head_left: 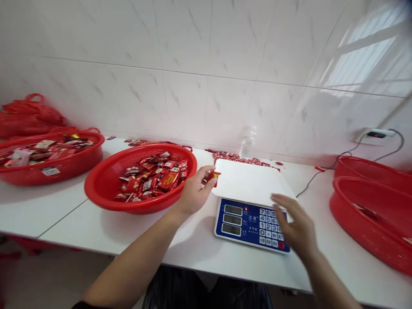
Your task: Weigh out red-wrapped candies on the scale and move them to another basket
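Observation:
My left hand (195, 191) pinches a small red candy packet (215, 174) with a yellow patch, at the left edge of the scale's white weighing plate (254, 180). My right hand (296, 227) hovers over the right side of the scale's blue keypad panel (247, 225). Its fingers are apart with nothing between them, slightly blurred, and they cover some keys. Left of my left hand stands a red plastic basket (106, 182) partly filled with red wrapped packets (154, 178).
Another red basket (51, 169) of packets and red bags (28, 113) are at the left. Nested red baskets (360, 223) stand at the right. A clear plastic bottle (248, 141) and red packets (230, 157) lie behind the scale. A cable (313, 184) runs to a wall socket (375, 134).

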The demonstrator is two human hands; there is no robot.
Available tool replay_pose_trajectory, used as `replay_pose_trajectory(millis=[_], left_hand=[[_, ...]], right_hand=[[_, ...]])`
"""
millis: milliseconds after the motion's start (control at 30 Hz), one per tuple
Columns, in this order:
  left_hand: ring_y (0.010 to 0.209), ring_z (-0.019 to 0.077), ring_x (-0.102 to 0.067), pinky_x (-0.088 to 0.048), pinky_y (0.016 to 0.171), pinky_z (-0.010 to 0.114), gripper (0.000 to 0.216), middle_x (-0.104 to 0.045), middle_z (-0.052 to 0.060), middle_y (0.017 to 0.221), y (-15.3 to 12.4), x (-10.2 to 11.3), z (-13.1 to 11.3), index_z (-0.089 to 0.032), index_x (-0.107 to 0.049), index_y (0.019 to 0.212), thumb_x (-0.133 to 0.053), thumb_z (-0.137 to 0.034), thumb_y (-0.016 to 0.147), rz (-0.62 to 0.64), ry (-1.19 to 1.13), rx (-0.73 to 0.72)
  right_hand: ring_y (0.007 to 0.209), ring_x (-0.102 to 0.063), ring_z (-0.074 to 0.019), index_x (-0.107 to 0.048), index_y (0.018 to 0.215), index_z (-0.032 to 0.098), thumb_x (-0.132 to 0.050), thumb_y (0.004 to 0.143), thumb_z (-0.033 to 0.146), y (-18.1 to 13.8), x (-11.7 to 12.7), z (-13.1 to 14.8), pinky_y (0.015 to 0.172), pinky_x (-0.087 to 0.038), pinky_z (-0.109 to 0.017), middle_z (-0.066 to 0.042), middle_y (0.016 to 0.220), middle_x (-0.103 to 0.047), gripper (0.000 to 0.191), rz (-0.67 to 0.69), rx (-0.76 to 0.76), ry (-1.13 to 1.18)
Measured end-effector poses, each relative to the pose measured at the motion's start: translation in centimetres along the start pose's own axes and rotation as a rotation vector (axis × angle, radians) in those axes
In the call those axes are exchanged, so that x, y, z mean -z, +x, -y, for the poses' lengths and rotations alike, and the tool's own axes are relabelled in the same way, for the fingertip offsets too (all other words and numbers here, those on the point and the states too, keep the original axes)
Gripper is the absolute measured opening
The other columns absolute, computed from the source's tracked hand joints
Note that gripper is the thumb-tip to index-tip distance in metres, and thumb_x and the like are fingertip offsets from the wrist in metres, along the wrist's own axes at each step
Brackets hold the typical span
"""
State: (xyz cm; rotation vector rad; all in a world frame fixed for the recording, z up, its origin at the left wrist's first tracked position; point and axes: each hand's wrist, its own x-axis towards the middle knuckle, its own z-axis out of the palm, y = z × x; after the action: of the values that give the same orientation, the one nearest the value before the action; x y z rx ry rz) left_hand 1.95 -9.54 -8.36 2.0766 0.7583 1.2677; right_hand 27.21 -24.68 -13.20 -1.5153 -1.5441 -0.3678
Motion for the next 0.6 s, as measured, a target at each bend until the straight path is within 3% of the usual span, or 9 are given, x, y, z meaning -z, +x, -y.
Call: replay_pose_trajectory(millis=[100, 200, 300, 367, 467, 600], left_hand=[[0.088, 0.0196, -0.065, -0.051, 0.077, 0.031, 0.028, -0.068, 0.005, 0.094, 0.7, 4.0, -1.6, -0.022, -0.056, 0.111, -0.056, -0.035, 0.086, -0.015, 0.246, 0.02], [0.092, 0.0212, -0.065, -0.049, 0.082, 0.033, 0.029, -0.069, 0.004, 0.101, 1.6, 9.4, -1.1, -0.023, -0.057, 0.107, -0.053, -0.041, 0.086, 0.058, 0.492, 0.143], [0.088, 0.0243, -0.065, -0.049, 0.078, 0.034, 0.04, -0.07, 0.006, 0.101, 2.2, 14.7, 1.7, -0.022, -0.059, 0.11, -0.049, -0.05, 0.084, 0.362, 0.695, 0.391], [0.1, 0.0292, -0.063, -0.048, 0.085, 0.036, 0.051, -0.067, 0.011, 0.114, 2.3, 17.5, 4.1, -0.02, -0.06, 0.117, -0.05, -0.055, 0.081, 0.599, 0.8, 0.494], [0.126, 0.0384, -0.048, -0.04, 0.099, 0.041, 0.082, -0.048, 0.021, 0.142, 2.2, 19.6, 7.2, -0.015, -0.049, 0.138, -0.063, -0.055, 0.068, 0.728, 0.991, 0.59], [0.132, 0.0425, -0.039, -0.04, 0.099, 0.044, 0.108, -0.027, 0.022, 0.154, 2.4, 19.7, 9.3, -0.018, -0.028, 0.15, -0.072, -0.051, 0.057, 0.841, 1.051, 0.753]], right_hand=[[0.105, -0.064, -0.0217, -0.059, 0.119, 0.03, -0.052, 0.089, 0.015, -0.6, -4.2, 5.7, 0.086, -0.056, -0.039, -0.007, 0.112, -0.067, 0.034, 0.121, 0.304, 0.274], [0.101, -0.065, -0.0196, -0.058, 0.12, 0.021, -0.051, 0.089, 0.009, -0.5, -6.7, 8.3, 0.082, -0.056, -0.034, -0.009, 0.112, -0.068, 0.034, 0.236, 0.482, 0.396], [0.093, -0.067, -0.018, -0.058, 0.117, 0.019, -0.049, 0.09, 0.008, -0.6, -7.9, 9.0, 0.076, -0.055, -0.031, -0.009, 0.107, -0.07, 0.03, 0.303, 0.538, 0.452], [0.087, -0.067, -0.0171, -0.057, 0.115, 0.018, -0.048, 0.09, 0.007, -0.9, -8.2, 8.9, 0.072, -0.055, -0.03, -0.008, 0.101, -0.071, 0.029, 0.319, 0.54, 0.487], [0.077, -0.067, -0.0158, -0.057, 0.115, 0.018, -0.048, 0.089, 0.006, -1.7, -8.3, 8.5, 0.065, -0.053, -0.028, -0.007, 0.091, -0.071, 0.029, 0.329, 0.513, 0.544], [0.069, -0.066, -0.0143, -0.057, 0.114, 0.018, -0.049, 0.089, 0.007, -2.7, -8.4, 8.4, 0.062, -0.051, -0.026, -0.005, 0.082, -0.07, 0.028, 0.301, 0.459, 0.607]])
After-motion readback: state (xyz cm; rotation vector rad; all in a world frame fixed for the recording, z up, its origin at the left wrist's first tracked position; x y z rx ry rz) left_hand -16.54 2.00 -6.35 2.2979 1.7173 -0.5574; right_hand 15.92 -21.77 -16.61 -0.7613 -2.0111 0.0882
